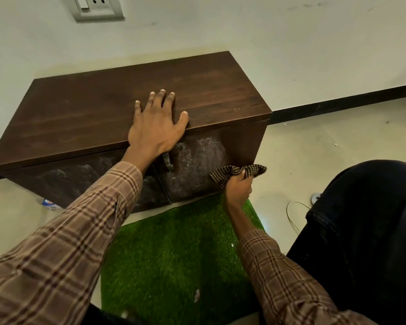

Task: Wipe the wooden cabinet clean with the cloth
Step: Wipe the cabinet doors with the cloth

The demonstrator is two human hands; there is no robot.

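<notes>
A low dark wooden cabinet [85, 106] stands against the wall, its two front doors smeared with whitish dust. My left hand [156, 125] lies flat on the top near the front edge, fingers spread, holding nothing. My right hand [238, 186] grips a bunched checked cloth [234, 171] against the lower right corner of the right door. A metal handle [167, 161] shows just below my left wrist.
A green artificial-grass mat [174, 249] lies on the floor in front of the cabinet. My dark-trousered knee [366, 231] fills the right side. A white cable [291, 214] and a small packet [49, 204] lie on the floor. A wall socket [96, 7] is above.
</notes>
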